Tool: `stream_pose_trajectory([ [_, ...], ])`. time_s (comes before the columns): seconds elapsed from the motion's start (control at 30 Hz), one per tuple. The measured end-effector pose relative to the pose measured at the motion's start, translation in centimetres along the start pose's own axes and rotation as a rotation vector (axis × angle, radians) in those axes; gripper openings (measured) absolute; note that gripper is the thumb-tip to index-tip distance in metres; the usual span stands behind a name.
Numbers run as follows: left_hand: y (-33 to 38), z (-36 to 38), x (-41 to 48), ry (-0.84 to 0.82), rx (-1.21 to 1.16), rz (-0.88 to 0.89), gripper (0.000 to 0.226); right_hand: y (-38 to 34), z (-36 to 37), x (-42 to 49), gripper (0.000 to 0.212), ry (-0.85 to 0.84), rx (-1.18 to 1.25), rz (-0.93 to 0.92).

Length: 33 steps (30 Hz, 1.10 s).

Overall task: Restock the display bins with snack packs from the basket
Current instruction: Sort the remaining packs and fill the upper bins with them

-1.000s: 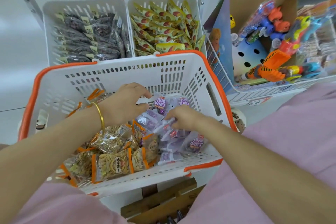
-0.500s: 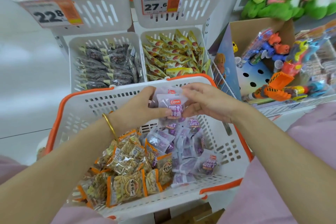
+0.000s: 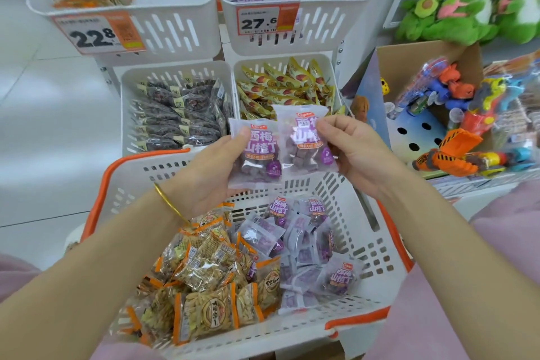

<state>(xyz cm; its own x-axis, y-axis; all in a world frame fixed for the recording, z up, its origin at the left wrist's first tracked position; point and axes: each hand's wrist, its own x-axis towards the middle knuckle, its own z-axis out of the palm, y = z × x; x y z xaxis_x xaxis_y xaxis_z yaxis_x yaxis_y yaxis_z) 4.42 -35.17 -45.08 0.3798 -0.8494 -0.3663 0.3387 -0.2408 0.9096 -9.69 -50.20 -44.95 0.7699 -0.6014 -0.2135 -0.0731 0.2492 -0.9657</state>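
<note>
A white basket with an orange rim point(image 3: 377, 245) sits in front of me, full of orange-edged seed packs point(image 3: 204, 286) on the left and purple snack packs point(image 3: 309, 245) on the right. My left hand point(image 3: 204, 181) holds one purple pack point(image 3: 255, 159) above the basket, thumb on its front. Beside it, my right hand point(image 3: 355, 152) pinches a second purple pack point(image 3: 305, 143). The two packs overlap side by side. The upper right bin point(image 3: 330, 17), tagged 27.6, holds a few of the same purple packs.
The upper left bin point(image 3: 175, 29), tagged 22.8, holds orange packs. Below are a bin of dark packs point(image 3: 175, 114) and a bin of yellow packs point(image 3: 286, 88). A cardboard box of plastic toys point(image 3: 455, 114) and green plush toys point(image 3: 467, 6) stand at the right.
Both hands rose out of the basket, each with a purple pack, and now hold them higher and spread side by side. My view tilted up toward the upper bins.
</note>
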Motion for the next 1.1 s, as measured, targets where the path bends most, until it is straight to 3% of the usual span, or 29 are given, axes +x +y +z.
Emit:
stream_pose_trajectory([
  [0.07,0.1,0.2,0.1,-0.064,0.023,0.02,0.05,0.4,1.0,-0.2,0.013,-0.009,-0.002,0.018],
  [0.13,0.0,0.8,0.1,-0.141,0.057,0.083,0.045,0.7,1.8,-0.3,0.013,-0.016,-0.098,0.002],
  [0.2,-0.1,1.0,0.3,-0.131,0.065,0.139,0.04,0.6,2.2,-0.4,0.013,-0.017,-0.143,-0.013],
  [0.4,-0.2,1.0,0.6,-0.08,0.132,0.149,0.057,-0.6,1.9,0.1,0.016,0.048,-0.278,-0.195],
  [0.6,0.8,1.2,0.9,-0.111,0.183,0.193,0.046,-2.1,1.5,1.6,0.01,0.004,-0.359,-0.234],
  [0.73,5.5,1.4,2.7,-0.172,0.273,0.274,0.04,-7.0,0.4,3.6,0.047,-0.238,-0.527,-0.124],
  [0.8,8.3,1.8,4.3,-0.162,0.296,0.321,0.045,-9.9,-0.3,5.0,0.055,-0.313,-0.564,-0.113],
  [0.9,12.3,2.1,7.7,0.007,0.369,0.462,0.064,-14.2,-1.1,8.2,0.048,-0.189,-0.574,-0.239],
  [0.97,14.9,1.8,10.1,0.177,0.572,0.58,0.076,-17.1,-1.5,11.1,0.043,-0.059,-0.574,-0.357],
  [1.1,17.9,-1.0,13.3,0.526,1.113,0.724,0.055,-20.6,-2.1,18.7,0.048,0.207,-0.687,-0.565],
])
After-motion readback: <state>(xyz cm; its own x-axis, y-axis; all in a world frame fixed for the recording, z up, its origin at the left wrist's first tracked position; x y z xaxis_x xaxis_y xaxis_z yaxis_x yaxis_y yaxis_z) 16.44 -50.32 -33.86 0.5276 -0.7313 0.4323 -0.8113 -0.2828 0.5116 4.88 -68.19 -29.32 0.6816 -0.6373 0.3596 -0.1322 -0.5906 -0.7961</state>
